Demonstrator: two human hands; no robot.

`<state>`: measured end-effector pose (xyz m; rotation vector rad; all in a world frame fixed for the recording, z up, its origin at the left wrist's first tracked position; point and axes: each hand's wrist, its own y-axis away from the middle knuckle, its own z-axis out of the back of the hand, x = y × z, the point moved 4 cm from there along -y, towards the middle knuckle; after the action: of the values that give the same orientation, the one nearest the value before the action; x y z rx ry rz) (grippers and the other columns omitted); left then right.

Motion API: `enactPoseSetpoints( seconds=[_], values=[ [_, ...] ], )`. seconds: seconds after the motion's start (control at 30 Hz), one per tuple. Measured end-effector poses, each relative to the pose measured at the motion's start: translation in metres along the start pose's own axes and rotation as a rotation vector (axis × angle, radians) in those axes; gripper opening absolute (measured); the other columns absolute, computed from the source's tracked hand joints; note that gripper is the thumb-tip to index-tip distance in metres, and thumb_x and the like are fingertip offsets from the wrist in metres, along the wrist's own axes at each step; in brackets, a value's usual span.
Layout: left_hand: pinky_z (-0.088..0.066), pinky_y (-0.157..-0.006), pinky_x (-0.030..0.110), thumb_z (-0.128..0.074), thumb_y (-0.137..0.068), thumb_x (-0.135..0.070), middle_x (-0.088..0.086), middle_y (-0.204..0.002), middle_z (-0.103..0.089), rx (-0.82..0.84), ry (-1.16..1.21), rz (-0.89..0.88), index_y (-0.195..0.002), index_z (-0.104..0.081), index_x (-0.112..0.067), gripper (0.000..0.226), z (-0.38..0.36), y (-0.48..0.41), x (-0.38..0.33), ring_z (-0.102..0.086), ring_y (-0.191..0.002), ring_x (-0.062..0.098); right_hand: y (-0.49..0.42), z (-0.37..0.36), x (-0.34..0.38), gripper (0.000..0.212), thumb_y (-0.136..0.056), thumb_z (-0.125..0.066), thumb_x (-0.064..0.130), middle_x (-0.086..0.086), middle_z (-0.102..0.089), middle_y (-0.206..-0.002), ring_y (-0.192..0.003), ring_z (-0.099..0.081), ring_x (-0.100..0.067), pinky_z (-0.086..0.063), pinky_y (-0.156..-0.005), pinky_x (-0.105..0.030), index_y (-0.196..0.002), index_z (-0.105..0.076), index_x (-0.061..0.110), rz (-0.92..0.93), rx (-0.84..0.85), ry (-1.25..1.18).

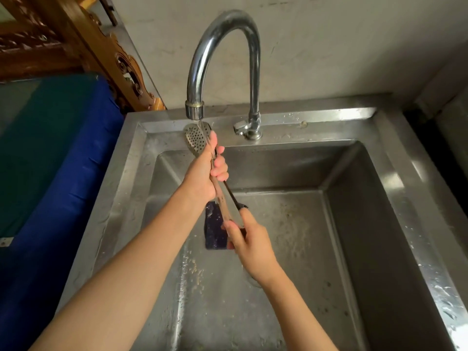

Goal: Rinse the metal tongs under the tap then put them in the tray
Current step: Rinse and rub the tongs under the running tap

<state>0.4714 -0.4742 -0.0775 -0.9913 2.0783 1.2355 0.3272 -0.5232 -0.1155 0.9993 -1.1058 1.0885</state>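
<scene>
The metal tongs (pixel 195 139) have perforated spoon-shaped heads held up right under the tap spout (pixel 194 110), where a thin stream of water runs onto them. My left hand (pixel 205 171) grips the tongs' arms just below the heads. My right hand (pixel 249 241) holds the lower handle end, above the sink floor. A dark blue sponge (pixel 214 226) lies on the sink floor behind the handle. No tray is in view.
The steel sink (pixel 395 224) is deep, with food bits scattered on its floor. The tap lever (pixel 240 127) sits at the base of the curved faucet (pixel 228 34). A blue-covered surface (pixel 58 153) lies to the left, with carved wooden furniture (pixel 119 64) behind it.
</scene>
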Motion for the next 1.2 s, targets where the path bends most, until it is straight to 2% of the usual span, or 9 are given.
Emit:
enactPoseSetpoints(
  seconds=[0.07, 0.23, 0.3, 0.4, 0.47, 0.73, 0.97, 1.07, 1.2],
  values=[
    [-0.023, -0.028, 0.016, -0.044, -0.086, -0.060, -0.010, -0.034, -0.037, -0.038, -0.044, -0.010, -0.065, -0.046, -0.018, 0.047, -0.003, 0.001, 0.001, -0.027, -0.026, 0.002, 0.002, 0.001, 0.001, 0.006, -0.093, -0.050, 0.013, -0.008, -0.049, -0.106, -0.069, -0.061, -0.022, -0.055, -0.059, -0.027, -0.099, -0.049, 0.015, -0.004, -0.027, -0.088],
    [-0.025, -0.030, 0.016, -0.038, -0.090, -0.057, -0.007, -0.042, -0.045, -0.081, 0.022, -0.082, -0.077, -0.053, -0.015, 0.046, -0.005, -0.001, 0.002, -0.031, -0.028, 0.005, 0.003, 0.012, 0.006, 0.052, -0.087, -0.057, 0.000, 0.004, -0.050, -0.115, -0.065, -0.066, -0.017, -0.057, -0.053, -0.029, -0.121, -0.039, 0.035, -0.079, -0.095, -0.478],
    [-0.032, -0.034, 0.018, -0.041, -0.095, -0.042, -0.003, -0.059, -0.057, -0.007, 0.104, -0.125, -0.091, -0.057, -0.014, 0.033, -0.003, 0.002, -0.001, -0.039, -0.037, 0.005, -0.003, 0.020, 0.009, 0.052, -0.087, -0.060, 0.007, 0.002, -0.058, -0.108, -0.056, -0.062, -0.015, -0.053, -0.047, -0.027, -0.128, -0.039, 0.031, -0.154, -0.044, -0.475],
    [-0.042, -0.046, 0.016, -0.050, -0.093, -0.013, -0.001, -0.087, -0.071, 0.061, 0.145, -0.157, -0.109, -0.058, -0.007, 0.019, -0.005, 0.008, -0.009, -0.056, -0.059, 0.005, -0.012, 0.026, 0.014, 0.009, -0.090, -0.058, 0.018, -0.007, -0.062, -0.073, -0.044, -0.050, -0.011, -0.040, -0.040, -0.019, -0.091, -0.057, 0.009, -0.197, 0.078, -0.388],
    [-0.045, -0.050, 0.016, -0.055, -0.088, -0.006, -0.002, -0.088, -0.072, 0.077, 0.146, -0.145, -0.113, -0.058, -0.005, 0.025, -0.010, 0.009, -0.012, -0.058, -0.065, 0.005, -0.011, 0.027, 0.015, 0.014, -0.091, -0.056, 0.018, 0.002, -0.057, -0.061, -0.043, -0.045, -0.008, -0.035, -0.040, -0.018, -0.082, -0.053, 0.009, -0.202, 0.095, -0.385],
    [-0.038, -0.043, 0.020, -0.046, -0.080, -0.068, 0.000, -0.051, -0.053, 0.138, -0.053, -0.070, -0.072, -0.065, -0.011, 0.061, -0.017, 0.003, -0.013, -0.042, -0.039, 0.011, -0.003, 0.019, 0.004, 0.008, -0.093, -0.054, 0.021, 0.000, -0.048, -0.065, -0.049, -0.043, -0.008, -0.041, -0.048, -0.021, -0.089, -0.047, 0.018, -0.208, 0.132, -0.284],
    [-0.053, -0.058, 0.024, -0.049, -0.093, -0.007, 0.003, -0.094, -0.071, 0.123, 0.123, -0.242, -0.113, -0.055, -0.029, 0.030, -0.020, 0.004, -0.020, -0.067, -0.070, 0.016, 0.003, 0.017, -0.008, 0.022, -0.093, -0.052, 0.028, -0.001, -0.049, -0.063, -0.045, -0.045, -0.007, -0.038, -0.044, -0.016, -0.097, -0.045, 0.008, -0.219, 0.148, -0.297],
    [-0.046, -0.046, 0.020, -0.056, -0.091, -0.027, 0.004, -0.077, -0.066, 0.052, 0.012, -0.210, -0.098, -0.062, -0.019, 0.012, -0.022, 0.008, -0.018, -0.056, -0.050, 0.011, 0.004, 0.014, -0.013, 0.017, -0.092, -0.052, 0.027, 0.004, -0.047, -0.057, -0.043, -0.043, -0.004, -0.039, -0.046, -0.017, -0.094, -0.045, 0.011, -0.166, 0.142, -0.240],
    [-0.033, -0.035, 0.018, -0.041, -0.081, -0.071, 0.001, -0.049, -0.053, -0.042, -0.054, -0.148, -0.079, -0.055, -0.014, 0.058, -0.022, 0.007, -0.015, -0.042, -0.036, 0.011, 0.004, 0.011, -0.019, 0.018, -0.090, -0.052, 0.032, 0.009, -0.047, -0.055, -0.044, -0.043, -0.003, -0.042, -0.053, -0.026, -0.088, -0.043, 0.016, -0.138, 0.130, -0.190]
  ],
)
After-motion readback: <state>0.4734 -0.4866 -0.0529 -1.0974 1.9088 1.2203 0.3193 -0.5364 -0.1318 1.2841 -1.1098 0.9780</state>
